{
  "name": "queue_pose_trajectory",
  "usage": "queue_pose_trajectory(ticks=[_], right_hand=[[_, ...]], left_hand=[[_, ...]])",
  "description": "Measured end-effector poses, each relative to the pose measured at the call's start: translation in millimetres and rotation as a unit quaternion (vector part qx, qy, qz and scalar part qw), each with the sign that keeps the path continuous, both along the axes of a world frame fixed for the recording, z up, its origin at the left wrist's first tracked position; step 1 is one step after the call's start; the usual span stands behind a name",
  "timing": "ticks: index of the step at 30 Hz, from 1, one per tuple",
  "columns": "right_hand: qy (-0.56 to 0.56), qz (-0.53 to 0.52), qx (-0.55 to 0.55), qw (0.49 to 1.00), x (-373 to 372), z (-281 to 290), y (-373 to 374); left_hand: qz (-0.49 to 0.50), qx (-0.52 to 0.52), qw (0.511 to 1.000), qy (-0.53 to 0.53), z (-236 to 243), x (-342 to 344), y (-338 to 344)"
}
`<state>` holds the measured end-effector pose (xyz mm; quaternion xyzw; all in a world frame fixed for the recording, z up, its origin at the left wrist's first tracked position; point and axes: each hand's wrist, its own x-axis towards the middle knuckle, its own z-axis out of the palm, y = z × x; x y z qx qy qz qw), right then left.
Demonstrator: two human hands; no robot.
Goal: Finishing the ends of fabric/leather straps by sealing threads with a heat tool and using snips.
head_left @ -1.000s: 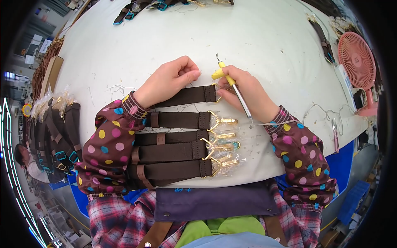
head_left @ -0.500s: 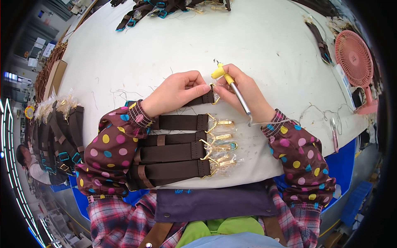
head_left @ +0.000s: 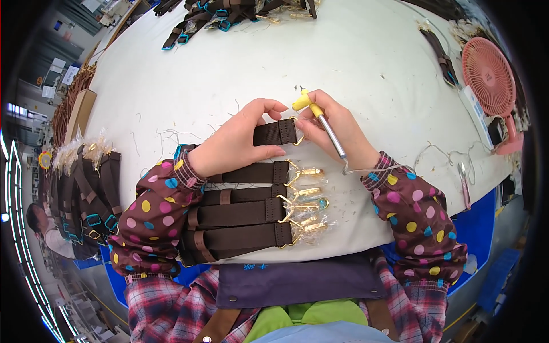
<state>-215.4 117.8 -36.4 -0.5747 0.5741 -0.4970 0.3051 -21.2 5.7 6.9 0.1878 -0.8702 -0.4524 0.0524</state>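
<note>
Left hand point(head_left: 229, 142): fingers parted around upper strap point(head_left: 275, 133)
Right hand point(head_left: 347, 132): fingers curled round yellow tool point(head_left: 327, 131)
Lower straps point(head_left: 237, 212), 6 o'clock: clasps point(head_left: 311, 172) attached; remainder unclear

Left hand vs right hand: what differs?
The left hand has thumb and index finger spread; the right hand is closed on a yellow-and-silver tool. The left hand spans the dark strap's width; the right hand is by its gold ring. Both are bare, with polka-dot sleeves.
</note>
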Motion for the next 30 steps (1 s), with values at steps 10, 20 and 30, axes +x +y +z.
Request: queue_pose_trajectory(ticks=[10,20,30], right_hand=[[0.013,-0.003,-0.009,1.000,2,5,1],[0.014,-0.011,-0.020,1.000,1,2,0],[-0.006,-0.035,0.005,0.999,4,13,3]], left_hand=[[0.053,0.145,0.987,0.036,-13,-3,-6],[0.039,-0.097,0.992,0.072,-5,0,9],[0.029,-0.365,0.930,0.028,-4,1,11]])
